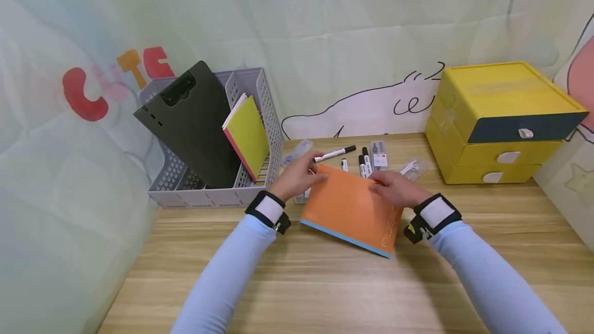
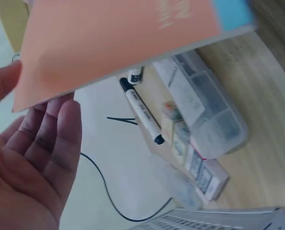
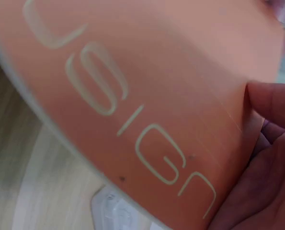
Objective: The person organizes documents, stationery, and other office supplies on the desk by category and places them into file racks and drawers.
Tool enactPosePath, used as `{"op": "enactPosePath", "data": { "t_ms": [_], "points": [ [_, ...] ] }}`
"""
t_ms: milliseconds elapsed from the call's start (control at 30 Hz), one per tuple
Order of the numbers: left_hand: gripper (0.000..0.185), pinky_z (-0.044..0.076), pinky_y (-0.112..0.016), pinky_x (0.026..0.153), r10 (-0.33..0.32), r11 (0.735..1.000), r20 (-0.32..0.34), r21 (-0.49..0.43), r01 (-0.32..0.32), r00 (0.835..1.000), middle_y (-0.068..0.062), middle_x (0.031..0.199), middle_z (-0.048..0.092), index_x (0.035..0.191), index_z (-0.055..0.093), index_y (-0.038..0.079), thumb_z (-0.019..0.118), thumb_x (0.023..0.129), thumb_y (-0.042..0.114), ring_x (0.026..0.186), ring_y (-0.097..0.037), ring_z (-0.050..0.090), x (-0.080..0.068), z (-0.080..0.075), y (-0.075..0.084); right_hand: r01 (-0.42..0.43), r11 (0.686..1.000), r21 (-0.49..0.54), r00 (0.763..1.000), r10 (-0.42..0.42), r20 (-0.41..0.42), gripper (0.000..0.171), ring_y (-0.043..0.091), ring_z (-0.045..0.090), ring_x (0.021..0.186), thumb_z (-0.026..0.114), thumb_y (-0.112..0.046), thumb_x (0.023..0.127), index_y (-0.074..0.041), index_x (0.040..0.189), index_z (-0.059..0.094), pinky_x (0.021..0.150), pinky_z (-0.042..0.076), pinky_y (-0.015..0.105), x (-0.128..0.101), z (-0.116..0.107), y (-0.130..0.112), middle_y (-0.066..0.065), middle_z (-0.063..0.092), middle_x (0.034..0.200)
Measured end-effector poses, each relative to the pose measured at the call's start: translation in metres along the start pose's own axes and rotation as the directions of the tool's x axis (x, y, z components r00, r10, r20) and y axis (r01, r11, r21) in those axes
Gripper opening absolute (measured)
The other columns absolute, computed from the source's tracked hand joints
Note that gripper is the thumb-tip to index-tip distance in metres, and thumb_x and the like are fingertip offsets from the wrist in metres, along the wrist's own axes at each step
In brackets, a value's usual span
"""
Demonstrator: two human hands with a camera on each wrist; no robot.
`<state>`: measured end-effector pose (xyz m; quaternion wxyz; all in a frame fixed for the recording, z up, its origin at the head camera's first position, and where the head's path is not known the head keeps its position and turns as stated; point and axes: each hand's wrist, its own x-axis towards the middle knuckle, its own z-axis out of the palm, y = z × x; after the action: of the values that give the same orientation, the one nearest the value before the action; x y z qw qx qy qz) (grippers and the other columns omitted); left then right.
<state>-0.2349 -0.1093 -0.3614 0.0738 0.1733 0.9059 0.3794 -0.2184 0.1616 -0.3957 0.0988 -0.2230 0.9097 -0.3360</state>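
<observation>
While my left hand [image 1: 297,174] pinches the orange book [image 1: 348,205] by its far left corner, my right hand [image 1: 396,188] grips it farther right, thumb on top and fingers beneath. On my feed I see the book raised above the table [image 1: 278,282], just in front of the markers [image 1: 367,165]. Leftward, a grey rack [image 1: 218,198] holds a clipboard [image 1: 199,122]; yellow drawers [image 1: 501,97] stand well to the right.
</observation>
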Motion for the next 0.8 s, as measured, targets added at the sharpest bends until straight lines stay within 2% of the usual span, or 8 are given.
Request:
{"op": "enactPosePath", "data": {
  "t_ms": [67,200,267,333,433,600,700,800],
  "points": [
    [0.06,0.05,-0.031,0.074,-0.025,0.999,0.001,-0.036,0.025,1.0,-0.009,0.099,0.067,0.146,0.043,0.007,0.069,0.095,0.023,0.085,-0.019,0.063,-0.001,-0.002,-0.004,0.013,0.998,0.061,1.0,-0.012,-0.021,0.013,0.025,0.051,0.084,0.052,-0.008,0.101,-0.001,0.102,0.062,0.072,0.042,0.036,-0.002,-0.003,0.0,0.009,0.056,0.088],
    [0.064,0.054,-0.033,0.072,-0.095,0.988,0.006,-0.125,0.095,0.995,-0.012,0.097,0.068,0.147,0.041,0.007,0.068,0.095,0.032,0.084,-0.021,0.065,-0.003,-0.009,-0.014,-0.031,0.981,0.192,0.996,0.047,-0.078,0.015,0.023,0.051,0.078,0.05,-0.009,0.102,0.001,0.104,0.061,0.067,0.042,0.034,-0.004,-0.01,0.001,0.011,0.057,0.089],
    [0.061,0.056,-0.039,0.074,-0.133,0.967,0.012,-0.218,0.132,0.991,-0.015,0.099,0.069,0.145,0.042,0.006,0.067,0.096,0.032,0.084,-0.027,0.068,-0.003,-0.012,-0.019,-0.044,0.961,0.273,0.99,0.079,-0.118,0.017,0.022,0.052,0.077,0.049,-0.01,0.104,0.003,0.107,0.06,0.065,0.043,0.034,-0.005,-0.013,0.002,0.012,0.058,0.091],
    [0.055,0.057,-0.046,0.079,-0.152,0.932,0.025,-0.329,0.152,0.988,-0.023,0.103,0.069,0.141,0.043,0.003,0.065,0.098,0.029,0.089,-0.036,0.069,-0.003,-0.014,-0.023,-0.039,0.937,0.346,0.983,0.098,-0.153,0.02,0.022,0.053,0.077,0.048,-0.012,0.104,0.005,0.11,0.059,0.065,0.045,0.033,-0.005,-0.015,0.003,0.014,0.058,0.094],
    [0.042,0.054,-0.051,0.085,-0.149,0.89,0.056,-0.428,0.158,0.987,-0.028,0.11,0.067,0.132,0.05,-0.001,0.061,0.101,0.026,0.095,-0.04,0.069,-0.002,-0.014,-0.028,-0.035,0.895,0.445,0.977,0.124,-0.172,0.026,0.02,0.054,0.082,0.045,-0.014,0.106,0.006,0.118,0.055,0.069,0.047,0.032,-0.007,-0.018,0.003,0.016,0.057,0.099],
    [0.032,0.055,-0.045,0.086,-0.09,0.884,0.103,-0.449,0.127,0.991,-0.022,0.108,0.07,0.12,0.059,-0.005,0.056,0.103,0.022,0.094,-0.03,0.071,-0.001,-0.01,-0.023,-0.023,0.844,0.536,0.975,0.137,-0.173,0.027,0.018,0.055,0.081,0.044,-0.015,0.106,0.007,0.12,0.05,0.069,0.047,0.03,-0.007,-0.018,0.0,0.013,0.056,0.097],
    [0.028,0.056,-0.041,0.084,-0.066,0.87,0.085,-0.482,0.099,0.994,-0.018,0.103,0.072,0.118,0.061,-0.005,0.055,0.103,0.017,0.088,-0.025,0.071,-0.002,-0.008,-0.017,-0.01,0.849,0.528,0.975,0.126,-0.185,0.025,0.019,0.056,0.081,0.046,-0.014,0.105,0.007,0.117,0.051,0.069,0.047,0.03,-0.006,-0.017,-0.001,0.014,0.057,0.096],
    [0.027,0.057,-0.036,0.079,-0.021,0.873,0.022,-0.487,0.029,1.0,-0.016,0.1,0.072,0.12,0.061,-0.007,0.054,0.103,0.014,0.08,-0.019,0.069,-0.003,-0.011,-0.011,-0.013,0.905,0.425,0.97,0.114,-0.214,0.031,0.027,0.06,0.093,0.049,-0.018,0.105,0.007,0.123,0.054,0.08,0.05,0.037,-0.006,-0.019,0.0,0.021,0.062,0.108]
  ]
}}
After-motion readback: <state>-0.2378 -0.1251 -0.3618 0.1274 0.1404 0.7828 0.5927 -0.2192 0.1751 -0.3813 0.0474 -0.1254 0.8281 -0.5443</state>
